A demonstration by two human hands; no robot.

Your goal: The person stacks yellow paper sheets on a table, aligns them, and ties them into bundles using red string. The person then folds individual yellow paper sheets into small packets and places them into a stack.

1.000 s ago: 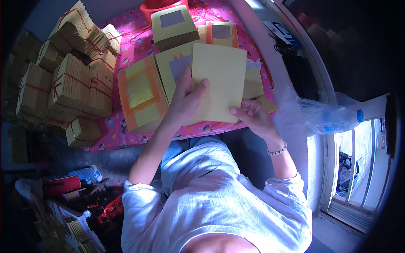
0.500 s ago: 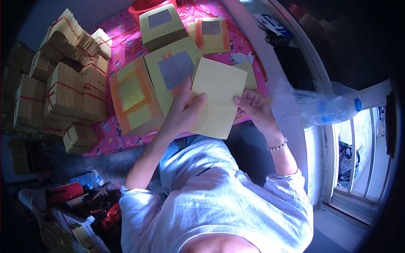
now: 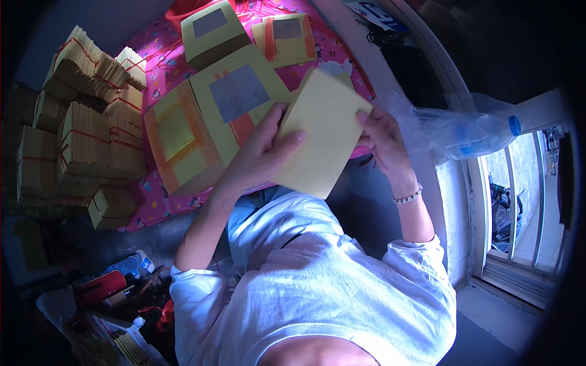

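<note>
I hold a flat, pale yellow paper envelope tilted above my lap, in front of the table edge. My left hand grips its left edge, thumb on the face and fingers behind. At the upper right corner, my right hand pinches it with thumb and fingers. Beyond the envelope lies a large yellow stack with a grey rectangle on top. To its left is another stack with a yellow panel and orange borders. Part of another yellow piece shows behind the envelope's top right.
Bundles of tan paper tied with red string stand at the left on a pink patterned tablecloth. Farther back are a yellow box-like stack and a red basin. A plastic-wrapped bottle lies at the right, near a barred opening.
The envelope has turned clockwise, its top leaning right. My right hand has moved up along it to the upper corner; the left keeps its hold. The view has shifted slightly.
</note>
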